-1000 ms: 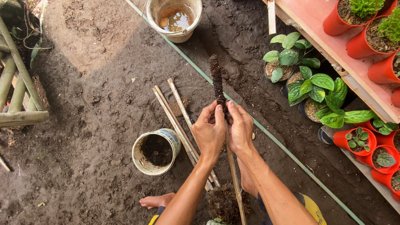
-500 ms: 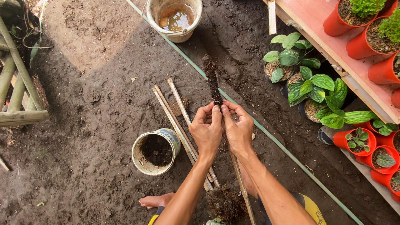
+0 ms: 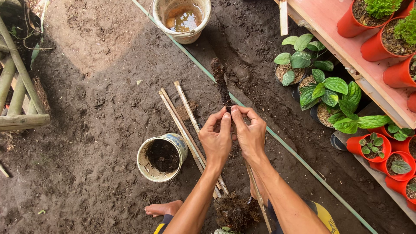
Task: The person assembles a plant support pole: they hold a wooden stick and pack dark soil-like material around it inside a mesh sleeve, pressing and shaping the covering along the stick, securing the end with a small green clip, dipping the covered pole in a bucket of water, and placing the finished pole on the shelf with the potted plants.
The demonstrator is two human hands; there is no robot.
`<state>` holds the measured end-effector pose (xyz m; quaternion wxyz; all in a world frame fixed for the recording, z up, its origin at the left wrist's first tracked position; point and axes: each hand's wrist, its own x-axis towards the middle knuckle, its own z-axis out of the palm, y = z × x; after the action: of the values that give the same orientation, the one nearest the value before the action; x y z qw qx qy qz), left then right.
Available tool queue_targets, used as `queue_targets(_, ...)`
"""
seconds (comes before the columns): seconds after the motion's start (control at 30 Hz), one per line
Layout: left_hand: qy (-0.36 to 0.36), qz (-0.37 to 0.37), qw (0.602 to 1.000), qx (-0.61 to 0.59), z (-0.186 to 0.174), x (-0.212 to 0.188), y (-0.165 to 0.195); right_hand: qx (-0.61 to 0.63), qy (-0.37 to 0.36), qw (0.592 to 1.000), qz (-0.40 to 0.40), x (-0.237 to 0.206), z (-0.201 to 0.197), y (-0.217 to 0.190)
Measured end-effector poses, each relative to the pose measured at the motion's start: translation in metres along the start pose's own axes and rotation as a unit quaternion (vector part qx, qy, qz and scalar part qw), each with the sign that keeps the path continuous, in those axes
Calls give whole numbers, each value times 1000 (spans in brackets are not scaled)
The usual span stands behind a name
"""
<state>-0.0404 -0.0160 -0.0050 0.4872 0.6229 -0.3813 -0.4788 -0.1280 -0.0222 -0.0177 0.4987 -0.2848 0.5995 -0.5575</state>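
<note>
My left hand (image 3: 217, 138) and my right hand (image 3: 249, 133) are pressed together around a thin bamboo stick (image 3: 259, 197) that runs up from near my lap. The upper part of the stick is wrapped in dark, fibrous coir (image 3: 220, 82), which sticks out above my fingertips. Both hands pinch the stick just below that wrapped part. A clump of loose dark fibre (image 3: 236, 212) lies low in the view between my forearms. Several bare bamboo sticks (image 3: 184, 116) lie on the soil just left of my left hand.
A small bucket of dark soil (image 3: 161, 157) stands left of my hands, and a bucket of brown water (image 3: 183, 18) at the top. A green hose (image 3: 277, 138) crosses the ground. Leafy potted plants (image 3: 329, 93) and red pots (image 3: 372, 146) line a pink shelf (image 3: 346, 47) right. My bare foot (image 3: 163, 209) rests below.
The fibre-wrapped stick has tilted a little more to the left, and my fingers have shifted along it, with the fingertips now pinching together at the base of the wrapping.
</note>
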Motion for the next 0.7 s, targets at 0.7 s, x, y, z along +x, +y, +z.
queue_targets(0.7, -30, 5, 989, -143, 1, 6, -13, 80, -23, 995, 62, 2, -1, 0)
